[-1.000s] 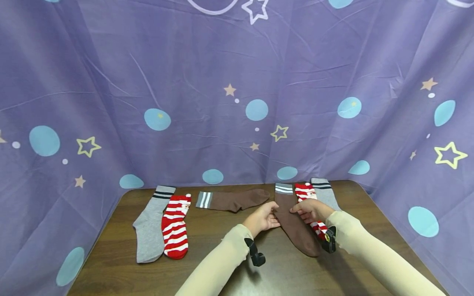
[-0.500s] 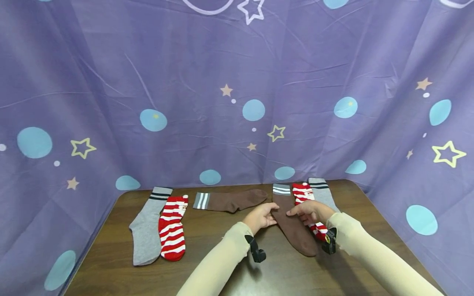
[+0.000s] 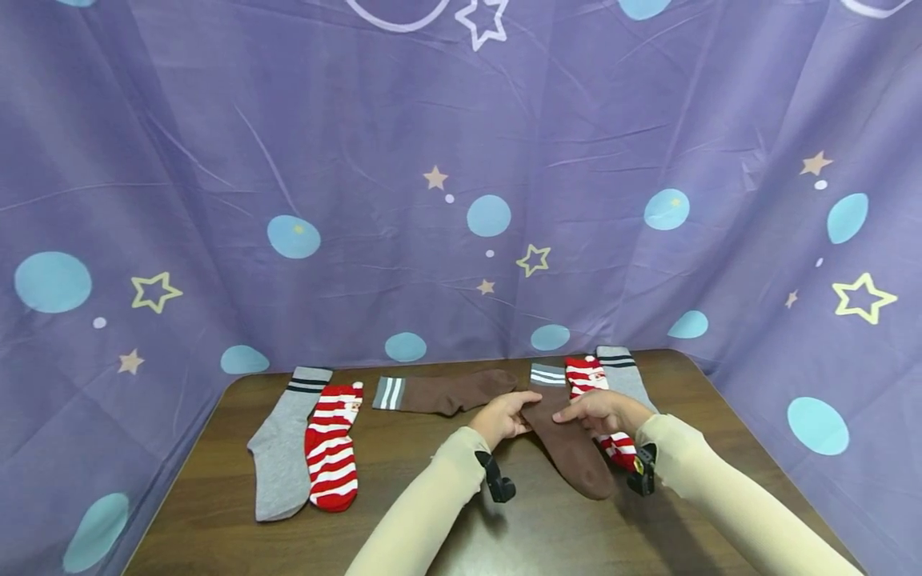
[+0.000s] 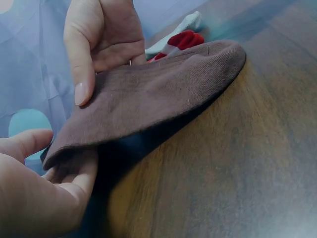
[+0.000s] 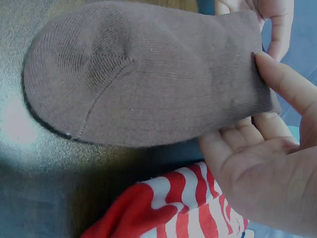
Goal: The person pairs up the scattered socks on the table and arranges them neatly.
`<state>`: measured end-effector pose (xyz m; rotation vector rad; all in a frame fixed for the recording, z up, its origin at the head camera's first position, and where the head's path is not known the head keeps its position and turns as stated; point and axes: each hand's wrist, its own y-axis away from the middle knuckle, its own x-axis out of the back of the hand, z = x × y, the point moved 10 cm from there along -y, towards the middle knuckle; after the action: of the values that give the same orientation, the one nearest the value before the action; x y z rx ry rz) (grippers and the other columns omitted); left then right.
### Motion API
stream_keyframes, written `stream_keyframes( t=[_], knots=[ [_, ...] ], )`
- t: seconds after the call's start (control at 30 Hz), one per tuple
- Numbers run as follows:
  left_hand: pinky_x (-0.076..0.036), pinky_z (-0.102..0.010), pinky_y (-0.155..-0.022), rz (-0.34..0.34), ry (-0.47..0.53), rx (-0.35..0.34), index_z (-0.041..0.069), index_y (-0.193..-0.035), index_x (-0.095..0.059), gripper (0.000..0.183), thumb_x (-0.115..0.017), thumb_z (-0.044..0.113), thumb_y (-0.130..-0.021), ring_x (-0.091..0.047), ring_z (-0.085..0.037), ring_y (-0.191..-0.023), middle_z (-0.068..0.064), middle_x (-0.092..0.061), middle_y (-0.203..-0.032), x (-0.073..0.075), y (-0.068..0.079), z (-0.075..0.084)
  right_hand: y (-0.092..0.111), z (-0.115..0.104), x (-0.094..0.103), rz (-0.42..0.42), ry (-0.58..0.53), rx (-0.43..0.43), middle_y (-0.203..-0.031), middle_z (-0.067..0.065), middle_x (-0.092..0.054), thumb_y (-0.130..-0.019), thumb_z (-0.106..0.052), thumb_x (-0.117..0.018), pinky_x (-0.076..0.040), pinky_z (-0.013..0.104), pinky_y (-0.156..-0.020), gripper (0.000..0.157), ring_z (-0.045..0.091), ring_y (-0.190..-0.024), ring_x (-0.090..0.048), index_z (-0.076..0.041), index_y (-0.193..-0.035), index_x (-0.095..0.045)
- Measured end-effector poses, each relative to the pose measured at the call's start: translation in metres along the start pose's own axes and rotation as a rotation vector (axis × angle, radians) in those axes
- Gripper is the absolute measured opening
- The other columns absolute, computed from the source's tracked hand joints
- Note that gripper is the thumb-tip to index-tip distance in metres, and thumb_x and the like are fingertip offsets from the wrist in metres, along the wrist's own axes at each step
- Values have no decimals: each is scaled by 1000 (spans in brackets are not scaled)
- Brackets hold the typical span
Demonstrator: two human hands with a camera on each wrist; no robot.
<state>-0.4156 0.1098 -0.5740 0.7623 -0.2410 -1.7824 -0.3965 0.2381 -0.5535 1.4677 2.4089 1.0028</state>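
Note:
A brown sock [image 3: 569, 448] with a grey cuff and two white stripes is held by both hands on the right part of the table. My left hand [image 3: 504, 418] pinches its left edge, thumb on top and fingers underneath. On the opposite edge my right hand [image 3: 603, 412] grips it the same way, thumb over the fabric. The left wrist view shows the sock [image 4: 148, 94] raised off the wood, a dark shadow below it. In the right wrist view its rounded toe [image 5: 64, 69] points away from the hands.
A red-and-white striped sock [image 3: 618, 448] and a grey sock [image 3: 625, 374] lie right of the hands. Another brown sock [image 3: 446, 392] lies sideways at the back. On the left lie a grey sock [image 3: 281, 456] and a striped sock [image 3: 333, 452]. A purple curtain [image 3: 403, 272] hangs behind the table [image 3: 216, 528].
The held brown sock's cuff has come slightly nearer and the sock now lifts and bends between the hands. The head view has shifted a little; the other socks lie as before.

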Motion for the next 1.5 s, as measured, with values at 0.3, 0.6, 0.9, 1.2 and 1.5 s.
stream_keyframes(
  t=[0.3, 0.6, 0.9, 1.2, 1.5],
  knots=[
    [-55, -33, -99, -67, 49, -27, 6, -88, -62, 9, -56, 2, -94, -67, -12, -84, 0, -69, -84, -3, -7, 9, 1, -4, -8, -61, -23, 47, -86, -4, -73, -94, -15, -67, -54, 36, -89, 14, 16, -89, -69, -19, -81, -64],
    [-56, -21, -68, -224, 47, -34, 13, -75, -64, 22, -55, 11, -96, -66, -8, -72, 4, -69, -74, -17, 4, 29, 5, -4, -10, -58, 37, 40, -62, -9, -54, -90, -13, -73, -47, 27, -68, 42, 9, -65, -54, -22, -60, -45],
    [-53, -32, -98, -173, 31, -7, 3, -100, -60, 12, -61, 15, -98, -64, -15, -89, -2, -67, -92, -10, 11, 36, 5, -9, -13, -48, 69, 45, -57, -8, -41, -89, -12, -74, -41, 28, -64, 49, 9, -59, -39, -21, -57, -39],
    [-33, -43, -124, -146, 55, -70, 1, -125, -54, 29, -58, 11, -98, -44, -33, -143, -21, -53, -146, 0, 12, 54, 3, -9, -14, -76, 38, 73, -72, -5, -66, -90, -11, -73, -55, 31, -72, 33, 12, -74, -66, -20, -65, -54],
    [-32, -43, -123, -131, 113, -122, 10, -102, -54, 4, -53, 9, -99, -50, -28, -129, -8, -61, -114, 12, 22, 75, 6, -17, -11, -82, 55, 112, -82, -3, -71, -89, -14, -73, -57, 31, -76, 12, 13, -82, -68, -16, -81, -66]
  ],
)
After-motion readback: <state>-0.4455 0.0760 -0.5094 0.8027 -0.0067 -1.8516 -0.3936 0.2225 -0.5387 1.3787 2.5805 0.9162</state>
